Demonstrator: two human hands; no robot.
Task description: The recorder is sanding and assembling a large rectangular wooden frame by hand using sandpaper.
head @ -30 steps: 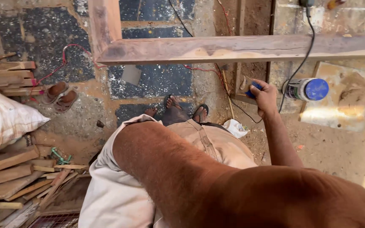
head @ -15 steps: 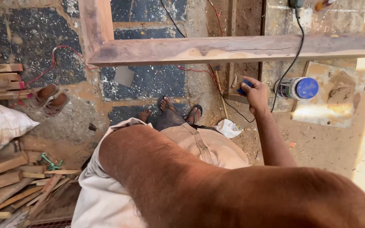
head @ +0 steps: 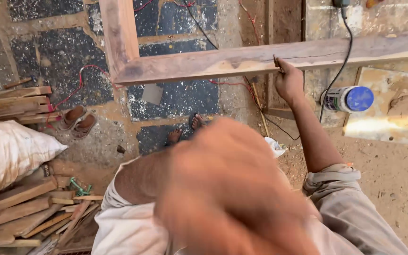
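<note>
Right hand (head: 289,81) now up at crosswise wooden beam (head: 242,60)

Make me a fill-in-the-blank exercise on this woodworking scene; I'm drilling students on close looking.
1. The right hand grips the lower edge of a wooden ____.
2. The lid of the white bottle is ____.
3. The pair of sandals lies left of the person's bare ____.
4. The sack beside the stacked planks is ____.

Missing words: beam; blue; feet; white

Outdoor carpentry yard: wooden frame (head: 242,59), stacked planks (head: 12,208), dirt ground (head: 383,179)
</note>
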